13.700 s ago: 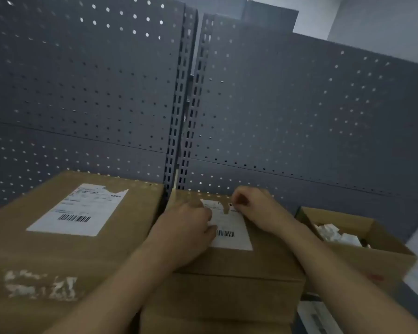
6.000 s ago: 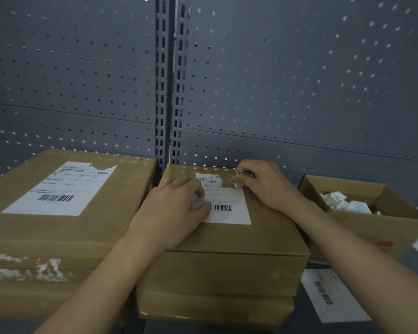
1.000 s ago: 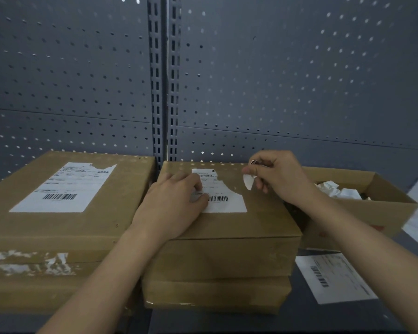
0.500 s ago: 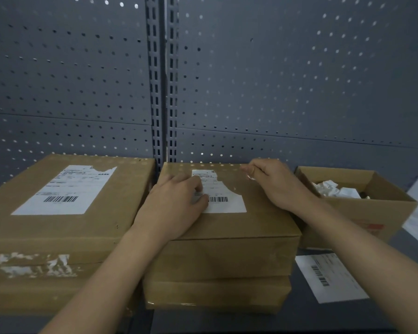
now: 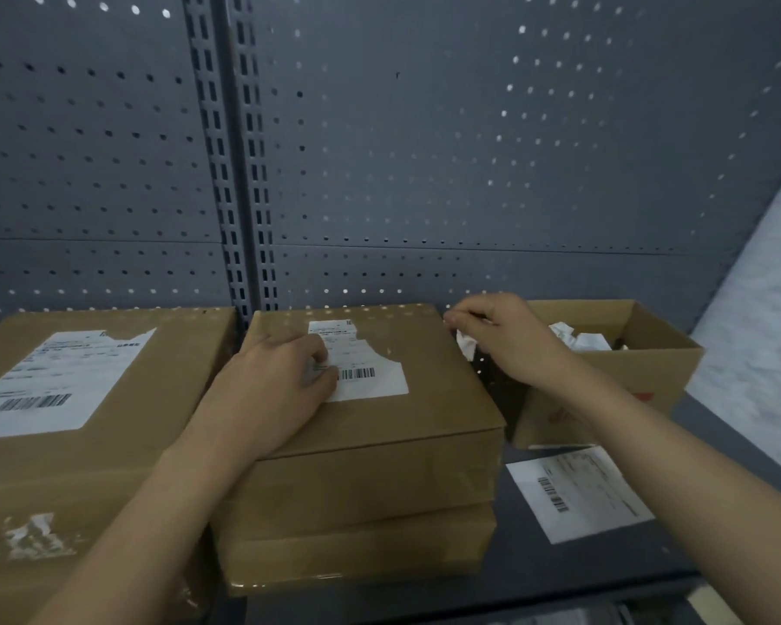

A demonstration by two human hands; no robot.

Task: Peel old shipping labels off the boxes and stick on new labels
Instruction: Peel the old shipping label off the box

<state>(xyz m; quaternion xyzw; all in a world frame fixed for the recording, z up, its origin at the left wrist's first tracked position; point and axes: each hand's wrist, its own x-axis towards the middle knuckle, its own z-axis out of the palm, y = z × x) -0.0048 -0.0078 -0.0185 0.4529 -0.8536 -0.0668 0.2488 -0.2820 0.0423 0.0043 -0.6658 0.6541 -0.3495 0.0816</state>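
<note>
The old label [image 5: 370, 376] is seen on the top face of the middle box [image 5: 379, 426], which is stacked on a second box [image 5: 357, 552]; the label's left part is covered by the left hand [image 5: 276, 390], whose fingers are laid flat and close together on the paper, pressing it down; the barcode is left showing just beside the fingertips. The label's far right corner is torn away in a ragged step, so bare cardboard is exposed there; the printed header is turned toward the pegboard [image 5: 470, 151] and the barcode toward the near edge, so the long axis appears to run from back to front of the box, though the left edge is hidden under the hand. The right hand [image 5: 501, 340] is held off the box's far right corner, apart from the label; a small white scrap [image 5: 466, 347] is pinched between its thumb and curled fingers and hangs down. Just beyond that hand an open carton [image 5: 627, 376] with crumpled paper [image 5: 578, 340] inside is seen. A larger box [image 5: 86, 466] with its own label [image 5: 55, 381], also torn at the far corner, is set to the left; a loose label sheet [image 5: 578, 493] lies flat on the shelf [image 5: 515, 579] to the right.
</note>
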